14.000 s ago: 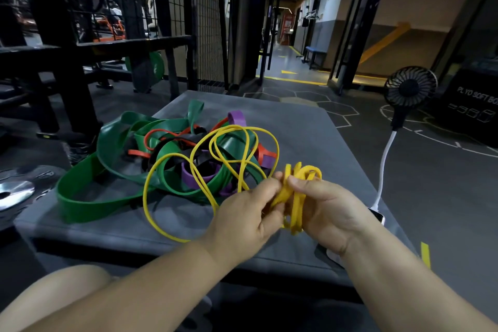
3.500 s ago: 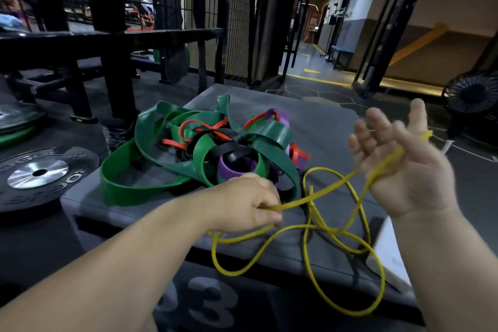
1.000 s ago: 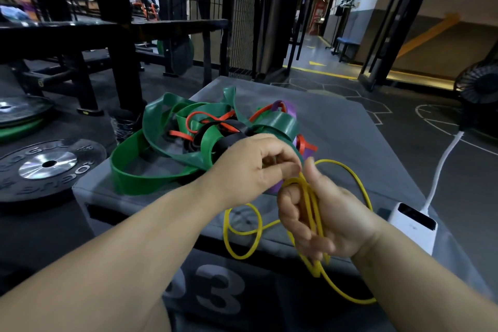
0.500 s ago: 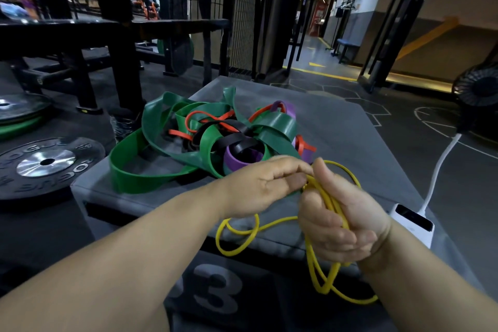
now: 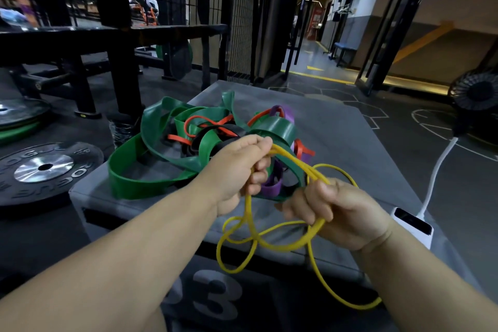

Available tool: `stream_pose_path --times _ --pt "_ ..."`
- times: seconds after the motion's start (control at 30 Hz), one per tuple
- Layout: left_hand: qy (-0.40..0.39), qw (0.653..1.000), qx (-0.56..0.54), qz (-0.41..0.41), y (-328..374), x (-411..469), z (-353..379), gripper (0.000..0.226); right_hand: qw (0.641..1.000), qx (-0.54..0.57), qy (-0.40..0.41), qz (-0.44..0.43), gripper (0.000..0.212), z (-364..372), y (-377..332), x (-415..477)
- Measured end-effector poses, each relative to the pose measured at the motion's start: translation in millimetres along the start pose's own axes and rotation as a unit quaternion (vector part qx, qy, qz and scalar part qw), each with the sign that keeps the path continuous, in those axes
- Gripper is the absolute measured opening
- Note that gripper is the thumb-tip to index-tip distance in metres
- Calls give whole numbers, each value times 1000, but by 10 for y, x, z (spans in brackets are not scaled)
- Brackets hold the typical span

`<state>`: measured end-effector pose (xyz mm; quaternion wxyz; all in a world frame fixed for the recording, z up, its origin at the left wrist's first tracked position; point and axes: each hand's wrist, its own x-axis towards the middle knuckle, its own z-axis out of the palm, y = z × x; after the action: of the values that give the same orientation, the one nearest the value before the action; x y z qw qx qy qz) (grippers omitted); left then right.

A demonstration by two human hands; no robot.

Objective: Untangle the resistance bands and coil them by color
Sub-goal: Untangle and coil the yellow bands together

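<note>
The yellow band (image 5: 296,163) is in both your hands, above the near edge of the grey box (image 5: 350,143). Your left hand (image 5: 242,167) has its fingers curled tight round a few strands. Your right hand (image 5: 339,213) is closed on a bundle of the same band, with strands running taut between the two.

Below your hands, slack loops cross one another and hang over the near edge. If you pull hard now, those crossings will likely cinch into a knot rather than open.

The taut strands pass just over the tangled pile (image 5: 204,129) of green, red, black and purple bands, and a purple loop (image 5: 272,186) sits right beneath them. If you dip your hands, the yellow could hook that loop and drag the heap along.

The lowest loop dangles off the box to the right, near the white power bank (image 5: 412,226) and its cable (image 5: 436,170). A wide sweep could catch either one. Stretched rubber may also slip from your fingers and snap back.
</note>
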<state>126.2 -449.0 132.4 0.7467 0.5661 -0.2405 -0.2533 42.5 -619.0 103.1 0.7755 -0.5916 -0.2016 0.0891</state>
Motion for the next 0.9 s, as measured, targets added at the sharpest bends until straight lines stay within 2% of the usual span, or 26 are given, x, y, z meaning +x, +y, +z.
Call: stream_pose_path --times 0.07,0.17,0.23,0.37,0.43,0.5,0.6,0.67,0.77,0.83,0.9 --pt "8 1000 -15 -24 -35 9 16 28 996 84 -32 -26 33 -18 -34 17" --pt "54 998 -10 -27 -48 30 20 27 983 170 -62 8 26 -48 -107 13" --pt "86 996 -26 -13 -27 43 1 26 983 159 -64 71 23 -53 -137 -12" --pt "123 989 -87 -6 -25 34 34 22 981 31 -63 182 30 9 -80 -34" --pt "127 986 -105 -15 -39 36 48 21 976 23 -93 194 36 54 -94 -10" --pt "120 988 -94 -24 -54 46 45 24 979 74 -87 170 36 56 -130 -2" --pt "56 997 -31 -51 -110 35 60 23 968 215 -117 49 40 42 -228 22" --pt "-37 995 -8 -89 -184 3 91 20 957 270 -104 -26 41 47 -329 44" --pt "-149 978 34 -142 -335 -59 131 14 935 338 -65 -81 40 -2 -453 17" --pt "-204 954 159 -149 -444 -81 152 12 928 357 -35 -106 32 -89 -524 -14" --pt "-256 904 302 -165 -538 -84 172 12 922 363 -3 -133 19 -204 -620 -61"
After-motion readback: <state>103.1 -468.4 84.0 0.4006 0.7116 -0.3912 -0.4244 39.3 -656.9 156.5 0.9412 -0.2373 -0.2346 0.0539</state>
